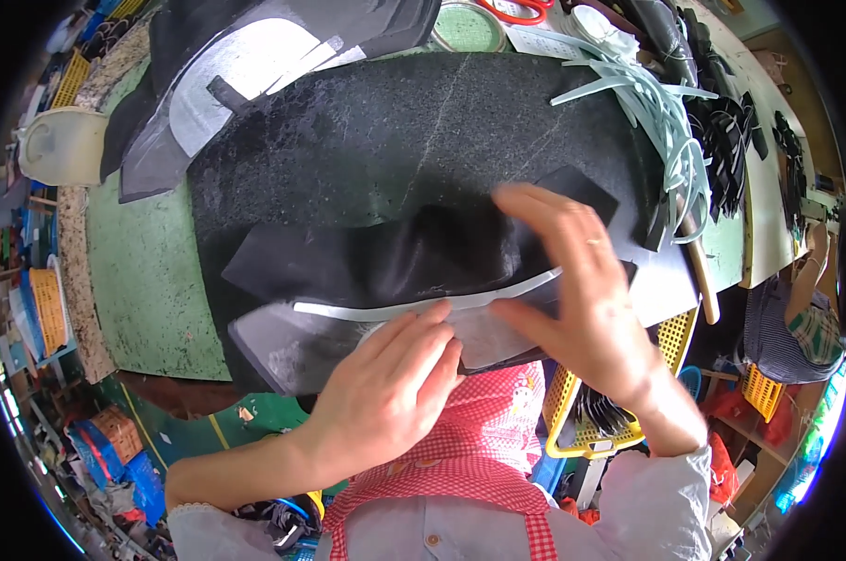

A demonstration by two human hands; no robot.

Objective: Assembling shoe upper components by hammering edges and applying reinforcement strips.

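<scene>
A black curved piece of sheet material point(348, 265), perhaps shoe upper, lies rumpled on the dark work mat. Along its near edge runs a narrow white strip point(348, 310), curving from left to right. Nearer to me is a grey-faced piece point(282, 351) of similar shape. My left hand point(395, 379) rests with outstretched fingers on the strip and the grey piece near the middle. Over the right part hovers my right hand point(577, 285), fingers and thumb spread and slightly blurred, the thumb close to the strip.
The dark mat point(348, 150) covers a green table point(142, 299). More black and white cut pieces point(245, 75) lie at the far left beside a translucent tub point(63, 145). Pale green strips point(666, 131), a wooden handle point(703, 280) and red-handled scissors point(516, 9) lie right. A yellow basket point(572, 421) stands below.
</scene>
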